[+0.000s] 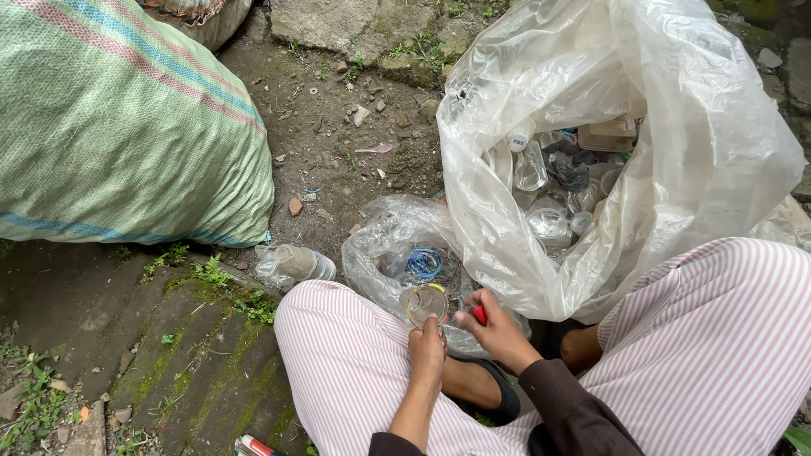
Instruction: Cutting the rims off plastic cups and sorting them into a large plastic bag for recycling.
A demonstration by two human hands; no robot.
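Our striped knees (355, 371) leave bare dirt at upper middle. Our left hand (427, 350) holds a clear cup (425, 303); our right hand (497, 331) pinches a red tool (480, 315).

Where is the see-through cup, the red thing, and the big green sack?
clear plastic cup (426, 303), head view, on its round rim.
small red tool (480, 315), head view, on the red bit showing in the right hand.
green woven sack (118, 127), head view, on its striped side.
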